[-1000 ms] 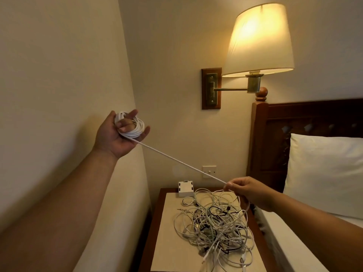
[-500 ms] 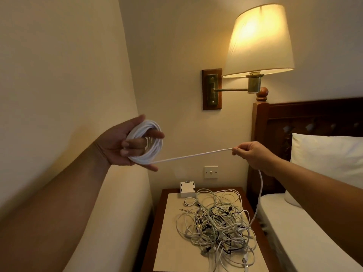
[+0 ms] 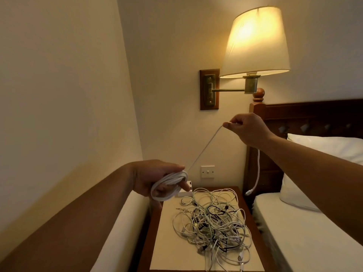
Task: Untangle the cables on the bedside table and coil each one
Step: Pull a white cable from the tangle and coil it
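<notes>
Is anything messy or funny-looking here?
Yes. A tangled heap of cables lies on the bedside table, white and dark ones knotted together. One white cable runs from the coil in the left hand to the right hand, its plug end dangling loose.

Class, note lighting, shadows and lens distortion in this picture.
Head view: the lit lamp gives warm light and glares on its shade; the left forearm sits in shadow; the wall corner bows from the wide lens; the cable pile looks sharp.
</notes>
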